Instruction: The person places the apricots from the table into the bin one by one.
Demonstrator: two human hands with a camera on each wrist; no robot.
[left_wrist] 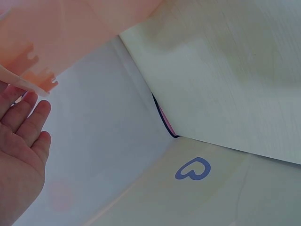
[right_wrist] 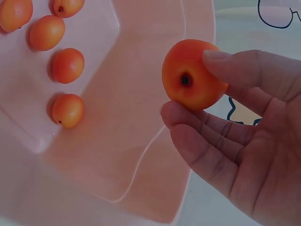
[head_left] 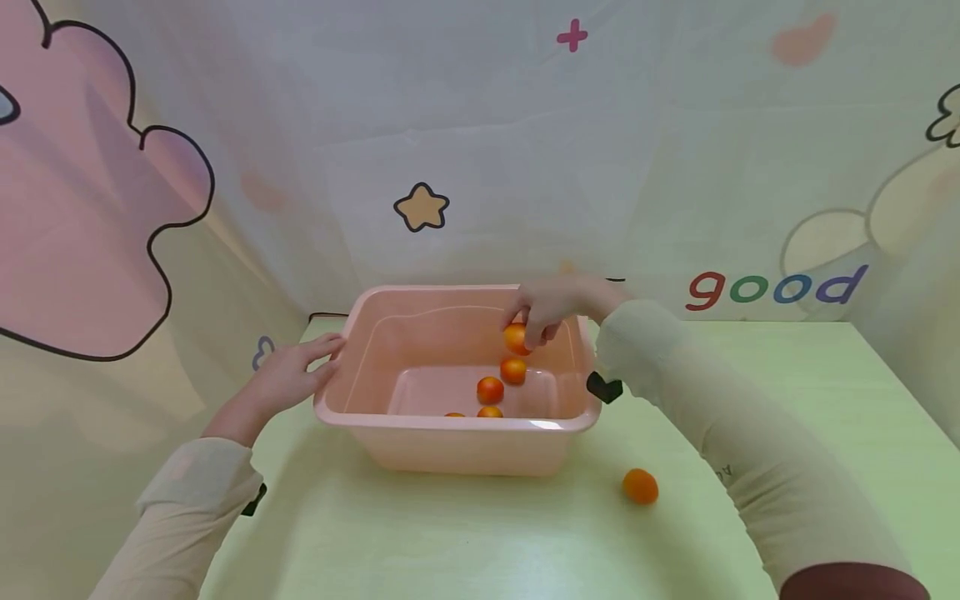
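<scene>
A pink plastic basin [head_left: 457,446] stands on the pale green table. Above its right part, in the head view, my right hand [head_left: 551,308] pinches a small orange fruit [head_left: 517,338]. The right wrist view shows this fruit [right_wrist: 193,75] between thumb and fingers, its dark dimple facing the camera. Several similar fruits lie on the basin floor, among them a redder fruit [head_left: 491,390]; the front wall partly hides some. My left hand [head_left: 288,379] touches the basin's left rim with fairly straight fingers. In the left wrist view, the fingertips of the left hand [left_wrist: 23,136] are at the rim's edge.
One more orange fruit [head_left: 641,486] lies on the table [head_left: 465,533], to the right of the basin and nearer to me. A printed cloth [head_left: 510,167] hangs close behind the basin and along the sides.
</scene>
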